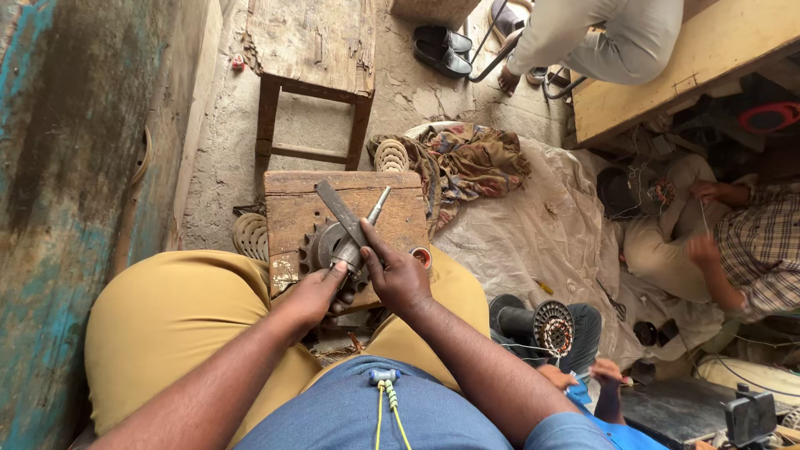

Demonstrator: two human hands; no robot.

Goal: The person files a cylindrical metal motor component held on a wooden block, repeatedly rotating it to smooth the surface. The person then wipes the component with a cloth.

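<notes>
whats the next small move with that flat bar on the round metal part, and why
Probably a short, steady stroke of the flat metal bar across the round toothed metal part. The right hand grips the bar's lower end with the bar resting on the part, the left hand steadies the part from below, and it sits on the wooden block, so it looks braced.

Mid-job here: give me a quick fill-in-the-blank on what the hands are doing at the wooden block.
1. Both hands work on a toothed metal part resting on a wooden ____.
2. The right hand holds a flat metal ____.
3. The left hand grips the part from the ____ side.
4. The wearer's trousers are ____ coloured.

Missing words: block; file; left; mustard
</notes>
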